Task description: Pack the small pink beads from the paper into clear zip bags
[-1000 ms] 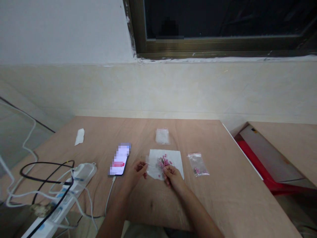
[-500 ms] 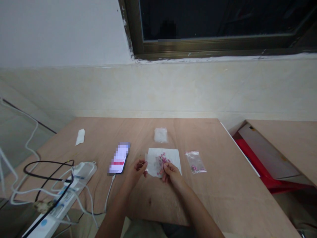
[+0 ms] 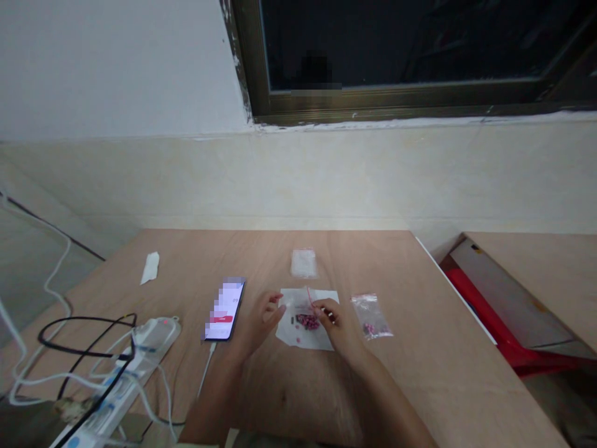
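A white paper sheet (image 3: 321, 341) lies on the wooden table (image 3: 298, 398) with pink beads (image 3: 308, 322) gathered in its middle. Over it my two hands hold a small clear zip bag (image 3: 297, 306) with a red strip along its mouth. My left hand (image 3: 261, 318) pinches the bag's left edge. My right hand (image 3: 339, 322) pinches its right side near the red strip. Whether the beads lie inside the bag or under it on the sheet I cannot tell.
Another small clear bag with pink beads (image 3: 372, 316) lies right of the sheet, and a stack of clear bags (image 3: 303, 263) behind it. A lit phone (image 3: 224, 309) lies to the left, with a power strip (image 3: 140, 351), cables, and a white scrap (image 3: 150, 267). The table's right edge drops to a red object (image 3: 489, 314).
My hands have spread apart and stretched the clear bag over the sheet. The beads now sit in a tighter, darker cluster between them. The camera has tilted slightly.
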Demonstrator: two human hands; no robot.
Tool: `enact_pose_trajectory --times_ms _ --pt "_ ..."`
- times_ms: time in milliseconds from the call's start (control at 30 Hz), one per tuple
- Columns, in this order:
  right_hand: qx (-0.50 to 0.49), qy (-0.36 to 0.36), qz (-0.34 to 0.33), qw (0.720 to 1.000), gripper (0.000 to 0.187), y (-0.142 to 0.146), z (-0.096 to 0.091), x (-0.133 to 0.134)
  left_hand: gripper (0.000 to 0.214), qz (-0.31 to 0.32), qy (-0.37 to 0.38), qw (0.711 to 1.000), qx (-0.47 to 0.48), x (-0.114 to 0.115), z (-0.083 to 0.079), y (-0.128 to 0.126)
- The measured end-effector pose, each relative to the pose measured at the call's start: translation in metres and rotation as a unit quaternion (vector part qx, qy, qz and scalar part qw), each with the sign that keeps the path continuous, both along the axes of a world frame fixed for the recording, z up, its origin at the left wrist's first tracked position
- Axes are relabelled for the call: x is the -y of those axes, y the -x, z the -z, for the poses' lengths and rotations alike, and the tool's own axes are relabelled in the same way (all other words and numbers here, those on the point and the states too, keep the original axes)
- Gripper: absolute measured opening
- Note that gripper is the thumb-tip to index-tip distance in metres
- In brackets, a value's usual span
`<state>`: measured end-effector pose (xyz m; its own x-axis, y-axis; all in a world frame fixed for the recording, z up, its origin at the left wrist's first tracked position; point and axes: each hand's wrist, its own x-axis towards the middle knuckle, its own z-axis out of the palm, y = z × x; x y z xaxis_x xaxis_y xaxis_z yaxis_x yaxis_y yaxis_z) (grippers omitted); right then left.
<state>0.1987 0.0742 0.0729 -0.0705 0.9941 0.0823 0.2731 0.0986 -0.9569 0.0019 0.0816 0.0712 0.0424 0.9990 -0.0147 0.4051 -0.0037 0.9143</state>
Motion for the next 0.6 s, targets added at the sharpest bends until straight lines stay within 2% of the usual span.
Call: enact_pose_trajectory --times_ms 67,133,300,467,600 --pt "0.032 -0.03 -0.009 0.999 0.019 -0.002 -0.005 0.0 0.031 -0.038 -0.046 0.998 -0.023 -0.004 -0.002 -0.009" --pt "0.052 -0.05 -0.027 0.997 0.02 -0.004 -0.008 0.0 0.033 -0.048 -0.062 0.997 -0.028 -0.004 -0.005 -0.014" --pt "0.053 -0.057 -0.074 0.994 0.021 -0.004 -0.011 0.007 0.022 0.102 0.018 0.994 -0.022 0.005 -0.016 -0.019" --pt "0.022 0.002 0.012 1.0 0.018 0.002 -0.016 0.015 0.018 0.097 0.042 0.994 -0.003 0.018 -0.017 -0.017" --pt "0.004 0.023 0.025 0.999 0.018 0.004 -0.011 0.021 0.017 0.103 0.065 0.993 -0.001 0.026 -0.014 -0.012"
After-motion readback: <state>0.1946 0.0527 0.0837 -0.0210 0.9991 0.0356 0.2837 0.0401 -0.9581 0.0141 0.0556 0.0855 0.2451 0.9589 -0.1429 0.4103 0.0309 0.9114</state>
